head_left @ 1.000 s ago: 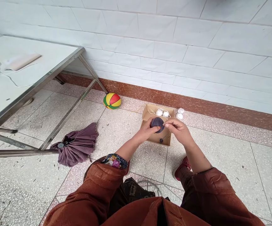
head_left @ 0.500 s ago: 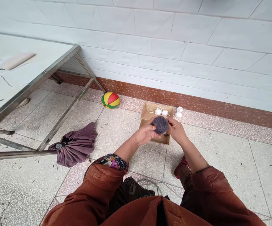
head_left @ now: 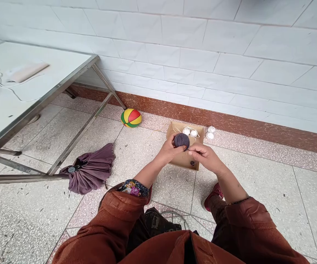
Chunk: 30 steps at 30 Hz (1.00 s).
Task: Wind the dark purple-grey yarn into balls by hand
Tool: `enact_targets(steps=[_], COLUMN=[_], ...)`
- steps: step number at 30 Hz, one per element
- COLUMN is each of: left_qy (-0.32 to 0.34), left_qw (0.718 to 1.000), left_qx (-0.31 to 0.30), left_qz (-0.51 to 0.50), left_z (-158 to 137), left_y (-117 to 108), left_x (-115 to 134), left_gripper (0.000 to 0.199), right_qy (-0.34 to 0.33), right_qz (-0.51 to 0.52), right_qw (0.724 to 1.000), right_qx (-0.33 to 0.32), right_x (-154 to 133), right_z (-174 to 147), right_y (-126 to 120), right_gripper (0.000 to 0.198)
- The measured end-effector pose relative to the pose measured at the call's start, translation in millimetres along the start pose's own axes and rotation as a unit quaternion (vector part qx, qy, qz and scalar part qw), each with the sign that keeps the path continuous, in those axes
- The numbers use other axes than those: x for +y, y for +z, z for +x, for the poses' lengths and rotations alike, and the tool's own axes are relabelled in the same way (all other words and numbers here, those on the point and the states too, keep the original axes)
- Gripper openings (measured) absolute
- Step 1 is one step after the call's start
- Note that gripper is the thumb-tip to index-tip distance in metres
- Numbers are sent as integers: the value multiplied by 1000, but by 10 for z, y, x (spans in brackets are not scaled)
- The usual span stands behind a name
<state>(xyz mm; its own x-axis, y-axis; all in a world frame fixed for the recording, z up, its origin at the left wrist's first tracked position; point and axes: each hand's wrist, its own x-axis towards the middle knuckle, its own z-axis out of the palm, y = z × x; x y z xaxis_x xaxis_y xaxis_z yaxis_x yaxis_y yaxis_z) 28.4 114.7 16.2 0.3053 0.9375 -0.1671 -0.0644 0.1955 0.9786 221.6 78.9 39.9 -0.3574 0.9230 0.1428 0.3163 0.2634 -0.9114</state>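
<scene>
With my left hand [head_left: 167, 152], I am holding the dark purple yarn ball [head_left: 181, 141], fingers curled around its left side and thumb lying across its lower edge. The ball is sitting above the open cardboard box [head_left: 181, 162]. With my right hand [head_left: 208, 157], I am pinching thumb and forefinger together at the ball's lower right; I am judging this grip to be on a strand, which is too fine to be showing clearly. Two white yarn balls [head_left: 186, 131] are lying in the box's far section, and a small dark piece [head_left: 192, 163] is lying in its near section. Step in hand, by my judgement: winding. The next move is probably calling for even strand tension and a slight turn of the ball before each wrap.
</scene>
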Motion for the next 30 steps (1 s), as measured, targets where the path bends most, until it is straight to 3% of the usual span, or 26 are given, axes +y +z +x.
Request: enact_targets(steps=[4,7,11,14,18,22,26,30], left_qy=[-17,-42,-82,-101,-102,-81,-63,-59], left_qw=[995,983,947,921,916,933,965,990], left_qx=[-95,-174,-286,-324,-283,-210,-99,10], left_qz=[-9,-41,-120,-191,-264,-281,-236,-127], left_z=[-67,-106,-144,-165,-170,-136,-45,38], left_y=[30,38,55,76,93,57,-26,-64], left_x=[37,59,68,84,131,160,98,-29], left_gripper=[76,82,85,88,85,78,70,59], right_qy=[5,37,69,77,90,91,84,8], right_qz=[-1,-8,2,15,10,-35,-47,-41], right_qw=[991,978,971,972,976,982,990,999], right_qx=[137,205,231,222,200,159,104,15], right_x=[48,110,142,168,273,338,262,120], right_z=[12,11,8,13,17,16,9,3], right_y=[-48,-58,-37,6,69,85,93,141], right_gripper=[22,20,19,20,20,24,26,17])
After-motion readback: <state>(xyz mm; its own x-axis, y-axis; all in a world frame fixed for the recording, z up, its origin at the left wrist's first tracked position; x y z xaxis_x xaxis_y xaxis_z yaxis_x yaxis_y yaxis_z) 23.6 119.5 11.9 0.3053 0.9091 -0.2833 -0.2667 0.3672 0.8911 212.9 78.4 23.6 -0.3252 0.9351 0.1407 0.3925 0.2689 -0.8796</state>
